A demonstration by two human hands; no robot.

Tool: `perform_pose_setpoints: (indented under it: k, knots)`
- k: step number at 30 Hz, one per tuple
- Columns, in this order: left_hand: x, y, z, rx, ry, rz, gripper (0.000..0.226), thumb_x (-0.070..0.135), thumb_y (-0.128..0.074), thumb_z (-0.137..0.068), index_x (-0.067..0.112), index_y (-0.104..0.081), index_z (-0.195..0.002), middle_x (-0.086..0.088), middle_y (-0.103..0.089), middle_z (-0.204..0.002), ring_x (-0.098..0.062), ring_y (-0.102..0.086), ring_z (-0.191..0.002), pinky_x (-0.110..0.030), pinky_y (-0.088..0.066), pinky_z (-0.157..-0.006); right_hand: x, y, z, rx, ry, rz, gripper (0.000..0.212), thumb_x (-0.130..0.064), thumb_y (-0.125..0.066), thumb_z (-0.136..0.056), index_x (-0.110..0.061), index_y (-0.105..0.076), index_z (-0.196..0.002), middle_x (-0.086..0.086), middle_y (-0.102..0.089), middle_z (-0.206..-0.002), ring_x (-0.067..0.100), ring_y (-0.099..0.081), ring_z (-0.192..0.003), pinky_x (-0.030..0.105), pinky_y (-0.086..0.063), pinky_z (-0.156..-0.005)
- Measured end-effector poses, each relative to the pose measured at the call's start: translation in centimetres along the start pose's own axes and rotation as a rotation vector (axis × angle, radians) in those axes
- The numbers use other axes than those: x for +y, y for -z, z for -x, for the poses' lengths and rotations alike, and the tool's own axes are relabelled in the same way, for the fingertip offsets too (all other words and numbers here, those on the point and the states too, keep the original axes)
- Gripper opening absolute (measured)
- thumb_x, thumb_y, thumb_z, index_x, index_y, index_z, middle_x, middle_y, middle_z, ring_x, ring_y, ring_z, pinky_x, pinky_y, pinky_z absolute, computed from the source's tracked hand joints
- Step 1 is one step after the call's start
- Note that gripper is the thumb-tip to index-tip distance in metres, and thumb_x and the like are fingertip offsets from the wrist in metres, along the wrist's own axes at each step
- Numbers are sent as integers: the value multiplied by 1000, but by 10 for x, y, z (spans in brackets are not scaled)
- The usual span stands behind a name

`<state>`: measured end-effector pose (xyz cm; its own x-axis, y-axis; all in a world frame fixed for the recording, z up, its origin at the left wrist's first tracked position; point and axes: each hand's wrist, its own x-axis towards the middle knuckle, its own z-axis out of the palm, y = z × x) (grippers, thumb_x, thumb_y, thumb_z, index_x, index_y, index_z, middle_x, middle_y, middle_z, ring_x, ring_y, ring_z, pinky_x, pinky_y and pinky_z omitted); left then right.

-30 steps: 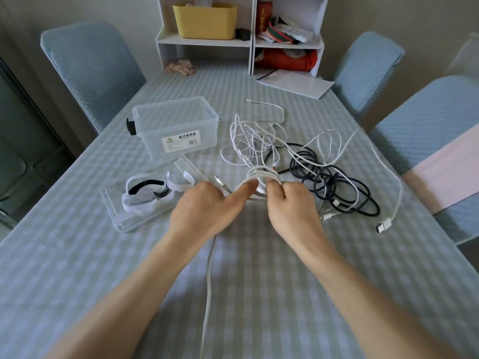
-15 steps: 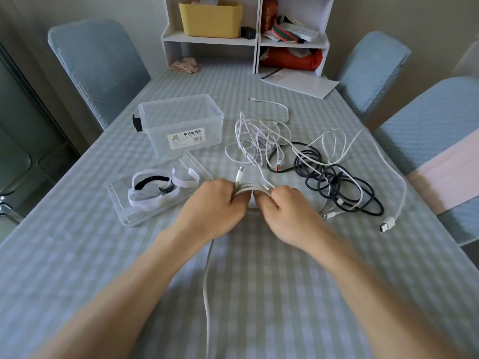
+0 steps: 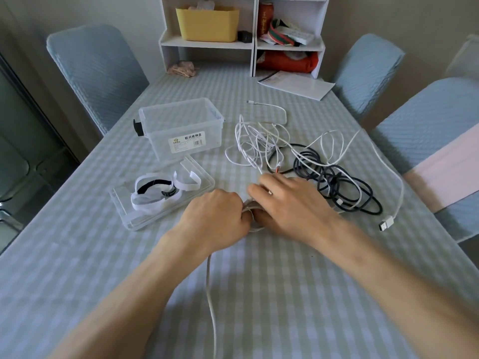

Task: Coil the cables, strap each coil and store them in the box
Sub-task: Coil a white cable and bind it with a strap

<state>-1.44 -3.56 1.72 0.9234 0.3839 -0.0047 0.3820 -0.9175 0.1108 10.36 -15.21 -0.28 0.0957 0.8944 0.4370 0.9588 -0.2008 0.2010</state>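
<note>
My left hand (image 3: 216,216) and right hand (image 3: 290,203) both pinch the small white coil (image 3: 250,212) mid-table. Light, springy, slippery, I judge; grip across all loops or they spring apart.

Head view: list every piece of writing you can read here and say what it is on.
"欧式收纳盒": large heading on the white label on the front of the clear box.
Small print and barcode on that label: too small to read.
Red can on the shelf: markings blurred, unreadable.
Paper by the shelf: print too small.
</note>
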Motion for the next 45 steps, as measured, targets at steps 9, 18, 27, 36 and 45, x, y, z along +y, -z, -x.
perform_pose_setpoints:
  k: [9, 18, 27, 36, 45]
  knots:
    - [2, 6, 0, 245, 73, 36, 33, 38, -40, -97, 16, -51, -75, -2, -48, -67, -29, -51, -66, -31, -30, -53, 5, 9, -25, 23, -114, 148, 52, -33, -41, -92, -13, -54, -46, 5, -51, -41, 25, -52, -35, 23, -20, -47]
    - [3, 12, -6, -1, 350, 944, 34, 29, -52, -90, 3, -71, -80, -3, -69, -63, -14, -54, -43, -20, -40, -41, -16, 14, -25, -131, -598, -300, 41, -34, -40, -100, -5, -63, -83, 19, -66, -90, 39, -62, -90, 34, -33, -66]
    - [-25, 23, 29, -131, 172, 962, 44, 32, -54, -99, 8, -54, -62, -9, -52, -50, -17, -46, -41, -23, -36, -44, -4, 0, -7, -187, -743, -295, 41, -34, -37, -100, -4, -64, -94, 20, -66, -99, 38, -61, -97, 35, -33, -68]
    - [6, 93, -59, 210, 111, 934, 35, 30, -54, -100, 8, -61, -74, 3, -55, -49, -10, -49, -36, -21, -40, -38, 22, 14, -8, -106, -937, -606, 47, -34, -31, -101, 0, -63, -101, 23, -65, -101, 40, -60, -99, 34, -37, -71]
    - [22, 94, -119, 113, 313, 1667, 9, 6, -55, -95, 7, -64, -95, 0, -59, -68, -2, -30, -35, -14, -21, -33, 66, 28, 14, 30, -1311, -940, 40, -20, -42, -100, -15, -41, -60, 2, -44, -59, 18, -40, -54, 29, -34, -52]
